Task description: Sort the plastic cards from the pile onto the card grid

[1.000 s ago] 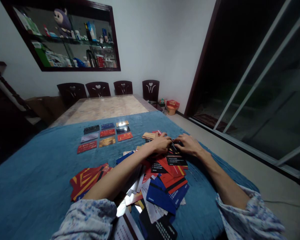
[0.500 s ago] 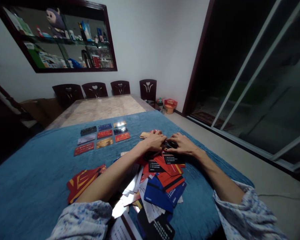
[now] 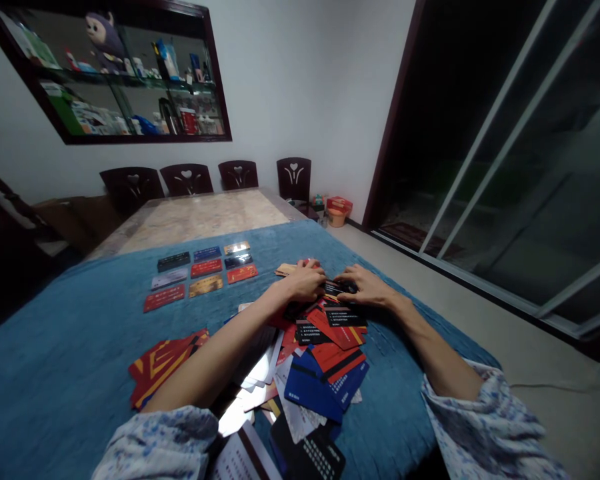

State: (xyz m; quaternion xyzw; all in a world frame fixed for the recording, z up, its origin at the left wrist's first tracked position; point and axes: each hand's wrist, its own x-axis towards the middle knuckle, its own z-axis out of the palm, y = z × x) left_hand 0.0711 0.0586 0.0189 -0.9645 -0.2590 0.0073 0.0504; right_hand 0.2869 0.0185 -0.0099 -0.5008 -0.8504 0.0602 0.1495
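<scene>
A loose heap of cards, red, black, blue and white, spreads over the blue cloth [image 3: 395,400]. At its far end my left hand [image 3: 306,283] curls over the cards; its fingertips are partly hidden, and what they hold cannot be made out. Close on its right, my right hand [image 3: 364,287] has thumb and fingers bent around the edge of a black card [image 3: 332,289] with pale print. Another black card [image 3: 346,316] lies just below that hand. Nearer to me are a blue card [image 3: 307,387] and a white card [image 3: 245,453] with a dark stripe.
Several cards lie in rows beyond my left arm, among them a gold card [image 3: 206,285]. Red and yellow cards [image 3: 163,367] overlap left of my forearm. The bare stone tabletop [image 3: 215,217] continues past the cloth. Dark chairs [image 3: 187,180] stand at the far side.
The black card between my hands now shows its printed face more fully. My right hand's fingers have shifted slightly on it, and the whole view has moved a little.
</scene>
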